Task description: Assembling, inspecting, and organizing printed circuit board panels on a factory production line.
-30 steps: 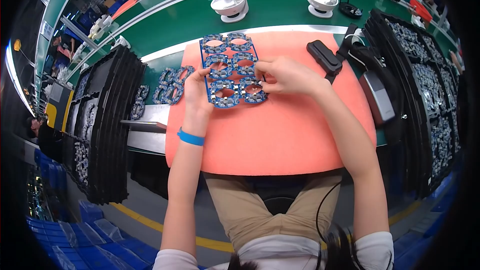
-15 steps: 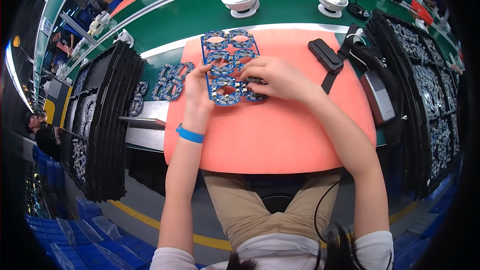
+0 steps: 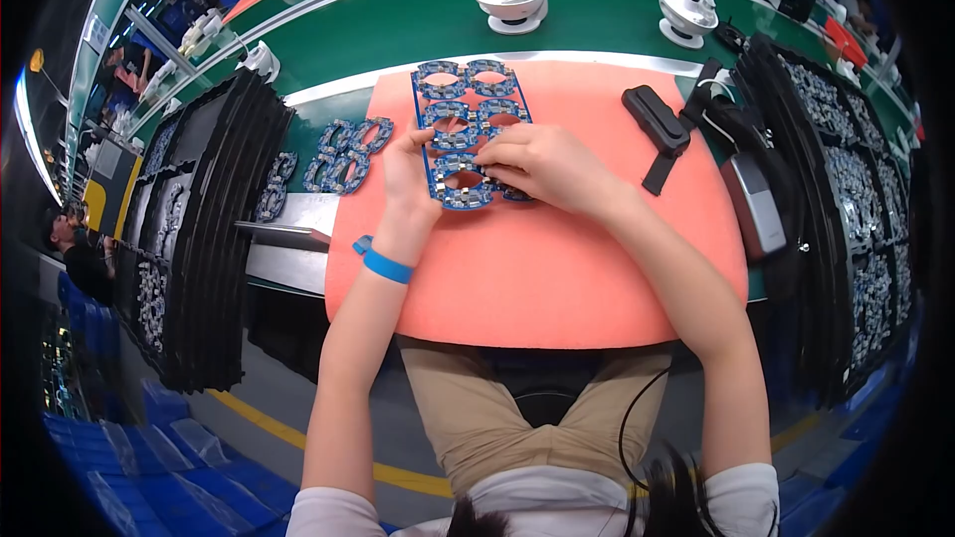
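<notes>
A blue circuit board panel (image 3: pixel 466 197), made up of several ring-shaped boards joined in two columns, lies over a pink mat (image 3: pixel 557 288). My left hand (image 3: pixel 410 179) grips its left edge, the fingertips at the rim and the palm beside the lower ring. My right hand (image 3: pixel 547 169) has its fingers curled and pressed on the lower right ring, covering most of it. Whether those fingers pinch the ring or only press it is partly hidden. A blue band (image 3: pixel 388 267) circles my left wrist.
Loose ring boards (image 3: pixel 348 154) lie left of the mat. Stacked black trays (image 3: pixel 214 239) stand at the left, and more black trays (image 3: pixel 846 179) full of boards at the right. A black strapped device (image 3: pixel 657 119) rests on the mat's right. White appliance units (image 3: pixel 510 0) stand behind.
The view has shifted slightly. My right fingers have curled in closer over the lower right ring, and my left wrist has turned a little. Both hands remain at the panel.
</notes>
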A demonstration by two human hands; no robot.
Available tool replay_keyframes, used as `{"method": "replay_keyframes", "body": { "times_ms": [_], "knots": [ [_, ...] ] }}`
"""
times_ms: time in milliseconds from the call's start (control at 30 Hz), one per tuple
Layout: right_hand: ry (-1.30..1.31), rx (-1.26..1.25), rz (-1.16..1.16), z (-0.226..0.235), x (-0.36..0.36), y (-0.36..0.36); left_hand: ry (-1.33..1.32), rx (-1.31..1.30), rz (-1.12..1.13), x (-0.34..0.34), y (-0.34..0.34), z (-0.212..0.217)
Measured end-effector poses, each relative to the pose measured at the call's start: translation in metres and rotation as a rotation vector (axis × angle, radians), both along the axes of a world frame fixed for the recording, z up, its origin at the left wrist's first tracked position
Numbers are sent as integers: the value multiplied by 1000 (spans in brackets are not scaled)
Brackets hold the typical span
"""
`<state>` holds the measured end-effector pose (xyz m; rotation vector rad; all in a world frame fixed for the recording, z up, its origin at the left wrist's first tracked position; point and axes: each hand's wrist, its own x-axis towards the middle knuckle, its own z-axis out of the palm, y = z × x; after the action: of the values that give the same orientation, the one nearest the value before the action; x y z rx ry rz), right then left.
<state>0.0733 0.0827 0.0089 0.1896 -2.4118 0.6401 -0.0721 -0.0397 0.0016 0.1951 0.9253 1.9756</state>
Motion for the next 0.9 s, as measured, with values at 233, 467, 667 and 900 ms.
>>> {"method": "replay_keyframes", "body": {
  "times_ms": [233, 467, 667, 900],
  "knots": [
    [-145, 124, -99, 11, 1, -9, 15, -68, 9, 8, 0, 6],
    [307, 184, -101, 2, -14, -16, 19, -16, -57, 12, -4, 12],
    [189, 117, -127, -3, -17, -23, -36, 41, -36, 9, 1, 9],
    [176, 22, -175, -3, -19, -28, -28, 84, -65, 0, 0, 0]
  ]
}}
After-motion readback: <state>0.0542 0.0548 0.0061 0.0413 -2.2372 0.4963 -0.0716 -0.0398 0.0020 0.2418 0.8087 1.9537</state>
